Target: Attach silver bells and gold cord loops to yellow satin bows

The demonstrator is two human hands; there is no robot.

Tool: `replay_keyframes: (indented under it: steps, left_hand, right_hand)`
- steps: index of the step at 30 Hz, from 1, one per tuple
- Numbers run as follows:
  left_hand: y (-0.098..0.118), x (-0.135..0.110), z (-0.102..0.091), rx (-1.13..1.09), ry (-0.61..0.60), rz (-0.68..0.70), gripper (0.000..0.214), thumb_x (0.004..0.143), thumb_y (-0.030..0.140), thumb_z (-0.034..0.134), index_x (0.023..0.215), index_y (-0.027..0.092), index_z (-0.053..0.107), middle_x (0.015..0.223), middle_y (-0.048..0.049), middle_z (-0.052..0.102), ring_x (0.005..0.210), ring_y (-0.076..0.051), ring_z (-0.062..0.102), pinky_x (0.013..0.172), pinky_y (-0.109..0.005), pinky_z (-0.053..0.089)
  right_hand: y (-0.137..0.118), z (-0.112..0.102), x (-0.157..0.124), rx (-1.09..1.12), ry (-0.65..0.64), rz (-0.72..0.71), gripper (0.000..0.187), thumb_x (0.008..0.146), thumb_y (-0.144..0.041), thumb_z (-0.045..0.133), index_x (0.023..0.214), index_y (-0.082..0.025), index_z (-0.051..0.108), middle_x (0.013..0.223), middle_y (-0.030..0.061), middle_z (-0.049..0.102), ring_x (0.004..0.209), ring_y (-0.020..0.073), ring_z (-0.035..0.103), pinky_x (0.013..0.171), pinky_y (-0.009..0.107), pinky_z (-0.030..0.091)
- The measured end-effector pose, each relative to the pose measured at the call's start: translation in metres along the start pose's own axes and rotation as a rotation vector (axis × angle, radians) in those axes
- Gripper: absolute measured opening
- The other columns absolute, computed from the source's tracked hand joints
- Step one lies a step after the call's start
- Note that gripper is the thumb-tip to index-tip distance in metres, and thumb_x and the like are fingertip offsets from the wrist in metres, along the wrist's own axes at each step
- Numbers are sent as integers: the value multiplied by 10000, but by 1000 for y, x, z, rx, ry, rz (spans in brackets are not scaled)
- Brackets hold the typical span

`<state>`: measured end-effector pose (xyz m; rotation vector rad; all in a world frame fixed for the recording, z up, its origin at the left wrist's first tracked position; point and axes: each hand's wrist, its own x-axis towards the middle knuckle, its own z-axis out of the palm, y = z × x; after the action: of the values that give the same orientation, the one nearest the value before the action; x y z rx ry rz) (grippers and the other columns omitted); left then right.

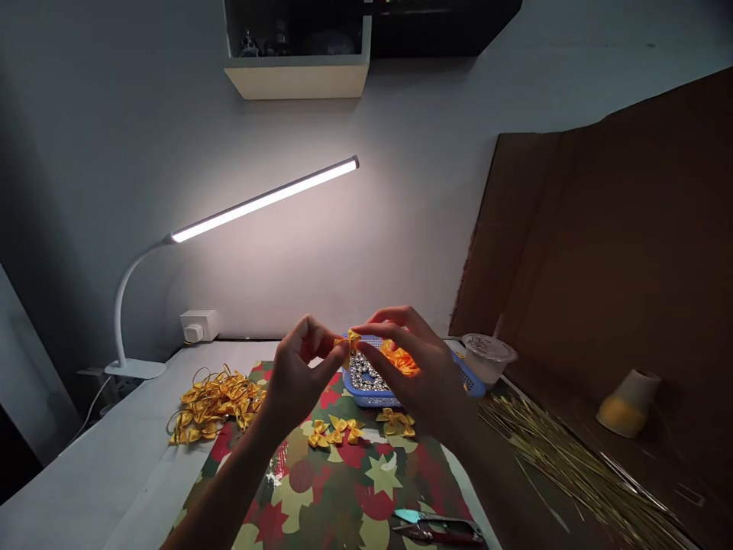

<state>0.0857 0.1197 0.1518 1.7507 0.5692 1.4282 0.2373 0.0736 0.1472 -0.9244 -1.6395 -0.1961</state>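
Your table [114, 458] carries a patterned sheet [343, 489] at six o'clock, a ribbon pile [214, 401] at ten, gold wires [573, 458] at three, and snips [438, 527] at five.

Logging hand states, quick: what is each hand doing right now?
Left hand: closed, pinching the yellow bow.
Right hand: closed, fingertips pinching the same bow from the other side.
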Motion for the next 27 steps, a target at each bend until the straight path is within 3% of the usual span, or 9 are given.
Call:
replay_keyframes:
  steps: [2,5,14,20,27]
  left_hand:
    - [1,-1,0,17,-36,-19,338,724,164,631,623,212,312,595,72,446,561,-83,446,555,-226,415]
    - [1,-2,1,38,-74,-53,319,708,147,628,625,208,326,611,66,469,564,-80,436,556,-225,411]
    - [6,0,-1,-121,-121,-138,357,690,184,678,614,203,329,591,68,468,533,-69,440,512,-208,410]
    - [5,0,-1,-167,-133,-168,378,661,204,713,610,199,339,597,58,501,513,-62,443,485,-204,405]
    - [3,0,1,-193,-143,-187,395,656,209,722,616,208,329,592,51,531,508,-69,462,492,-218,427]
  right_hand:
    - [0,2,-1,-35,-22,-84,114,869,-177,573,924,-239,651,896,43,597,768,173,593,641,322,510]
    - [2,4,0,-12,-64,-96,110,882,-155,550,868,-228,632,841,37,612,736,166,597,599,297,493]
    - [-1,3,-1,241,-36,198,114,853,-228,574,759,-236,639,711,-7,662,646,144,603,592,293,469]
    - [-9,1,-2,516,121,351,68,796,-269,643,744,-225,645,719,4,690,694,162,661,632,308,519]
    - [-18,-5,-2,542,173,372,66,786,-268,663,734,-229,652,716,8,696,701,170,675,635,307,558]
